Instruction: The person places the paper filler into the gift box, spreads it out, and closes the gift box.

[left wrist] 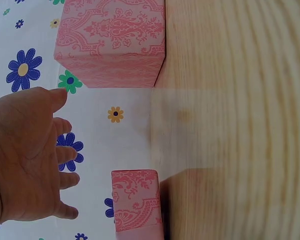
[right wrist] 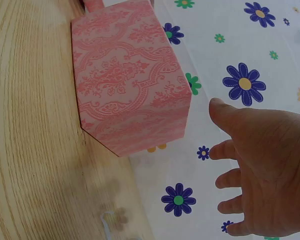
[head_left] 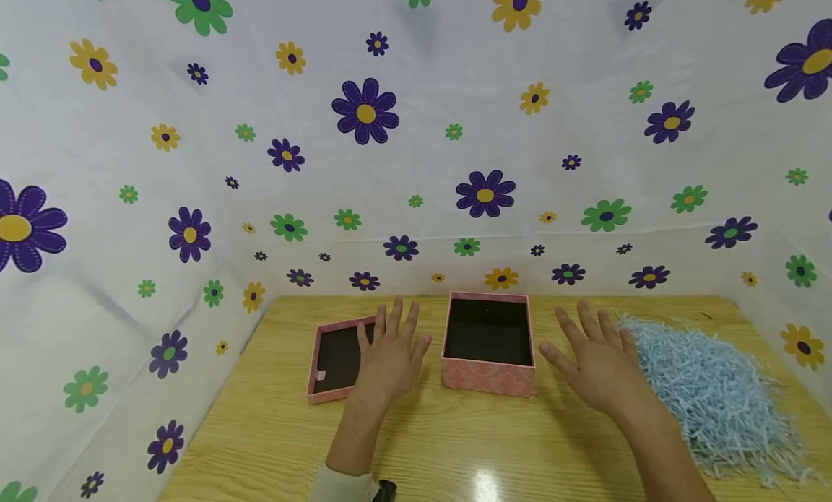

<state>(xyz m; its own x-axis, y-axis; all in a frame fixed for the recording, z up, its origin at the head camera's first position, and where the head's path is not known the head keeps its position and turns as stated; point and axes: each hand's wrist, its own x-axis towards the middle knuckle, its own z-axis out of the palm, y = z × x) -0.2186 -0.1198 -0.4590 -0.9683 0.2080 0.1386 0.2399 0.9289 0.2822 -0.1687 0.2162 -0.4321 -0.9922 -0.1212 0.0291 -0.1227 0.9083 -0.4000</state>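
A pink patterned box (head_left: 487, 378) with a dark inside stands uncovered in the middle of the table. To its left lies a matching pink lid (head_left: 330, 396), dark inside facing up, with a small pale tag at one corner. My left hand (head_left: 390, 357), fingers spread, is held between lid and box and hides the lid's right part in the head view. On the other side, my right hand (head_left: 601, 365) has its fingers spread too, between the box and a heap of light blue shredded paper (head_left: 721, 394). Neither hand holds anything.
The wooden table (head_left: 448, 451) reaches back to a white cloth (head_left: 422, 162) printed with purple, green and orange flowers, which also hangs along both sides. Loose blue paper strands lie around the heap's edges. A dark band shows at the left sleeve (head_left: 341, 484).
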